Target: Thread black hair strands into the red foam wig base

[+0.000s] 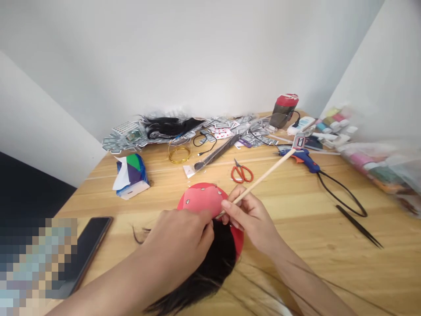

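A round red piece (199, 188) lies on the table in front of me, with a lighter pink patch and several small shiny studs near its far edge. Black hair (219, 250) covers its near part and spills toward me. My left hand (182, 235) is closed over the piece, thumb and forefinger pinched at the top of the hair; the fingertips are partly hidden. In my right hand (251, 215), a thin wooden stick (263, 177) is pinched near its lower end. That end touches the piece beside my left fingertips.
Red-handled scissors (242, 172), a blue glue gun (304, 159) and black tweezers (358, 226) lie around the work. A tissue pack (131, 175) and a phone (87, 250) are on the left. Playing cards (222, 131) and a hair bundle (171, 126) line the wall.
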Demonstrator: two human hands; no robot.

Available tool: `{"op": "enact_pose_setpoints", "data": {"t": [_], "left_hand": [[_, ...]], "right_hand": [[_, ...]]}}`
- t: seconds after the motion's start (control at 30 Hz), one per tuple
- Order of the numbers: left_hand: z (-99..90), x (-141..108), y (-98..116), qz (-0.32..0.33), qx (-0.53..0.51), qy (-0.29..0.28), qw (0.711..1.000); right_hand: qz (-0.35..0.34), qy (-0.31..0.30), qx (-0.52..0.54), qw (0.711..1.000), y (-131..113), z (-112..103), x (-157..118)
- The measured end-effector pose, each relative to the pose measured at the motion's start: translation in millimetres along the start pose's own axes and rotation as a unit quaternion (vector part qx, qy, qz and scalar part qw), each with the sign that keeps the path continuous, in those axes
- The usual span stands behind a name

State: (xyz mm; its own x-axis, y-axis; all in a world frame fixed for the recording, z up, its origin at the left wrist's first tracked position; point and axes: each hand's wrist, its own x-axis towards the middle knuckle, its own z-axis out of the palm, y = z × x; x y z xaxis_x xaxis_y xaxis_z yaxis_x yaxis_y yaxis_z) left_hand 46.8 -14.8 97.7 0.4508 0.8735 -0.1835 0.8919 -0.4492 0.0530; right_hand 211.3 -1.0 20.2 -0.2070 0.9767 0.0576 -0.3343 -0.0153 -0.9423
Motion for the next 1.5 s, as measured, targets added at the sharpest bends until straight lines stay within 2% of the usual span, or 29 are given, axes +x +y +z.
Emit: {"op": "enact_pose_setpoints", "data": {"t": [0.17,0.27,0.4,0.57,0.77,0.87,1.0,1.07,1.2,1.27,1.33,1.4,1.5], "left_hand": [[-5.2,1,9,0.010,0.081,-0.020,0.996],[-8.9,0,12,0.036,0.116,-0.002,0.993],[-10.0,-2,12,0.054,0.118,0.044,0.991],[-8.2,-6,6,0.035,0.104,0.010,0.994],[6.2,-20,-8,0.016,0.008,0.020,1.000],[17.0,-29,-18,0.047,-0.050,0.052,0.996],[30.3,-37,-31,0.145,-0.141,0.144,0.969],[35.3,-37,-37,0.175,-0.187,0.171,0.951],[43.9,-32,-42,0.219,-0.298,0.129,0.920],[49.3,-29,-41,0.202,-0.360,0.130,0.901],[55.2,-27,-39,0.159,-0.412,0.157,0.883],[60.4,-27,-38,0.124,-0.443,0.176,0.870],[64.9,-27,-38,0.107,-0.465,0.180,0.860]], "right_hand": [[0.000,0.000,0.004,1.000,1,0,1],[-0.001,0.001,0.000,1.000,1,0,2],[-0.010,0.006,-0.001,1.000,3,0,2],[-0.002,0.006,0.006,1.000,2,0,3],[0.007,0.012,0.016,1.000,2,0,3],[0.013,0.022,0.021,0.999,2,0,2],[0.024,0.029,0.025,0.999,1,0,1],[0.028,0.031,0.025,0.999,2,0,1],[0.035,0.032,0.029,0.998,3,-2,1],[0.041,0.026,0.033,0.998,3,-4,1],[0.044,0.012,0.032,0.998,2,-5,0],[0.042,-0.005,0.027,0.999,1,-7,-1],[0.034,-0.023,0.018,0.999,0,-8,-4]]}}
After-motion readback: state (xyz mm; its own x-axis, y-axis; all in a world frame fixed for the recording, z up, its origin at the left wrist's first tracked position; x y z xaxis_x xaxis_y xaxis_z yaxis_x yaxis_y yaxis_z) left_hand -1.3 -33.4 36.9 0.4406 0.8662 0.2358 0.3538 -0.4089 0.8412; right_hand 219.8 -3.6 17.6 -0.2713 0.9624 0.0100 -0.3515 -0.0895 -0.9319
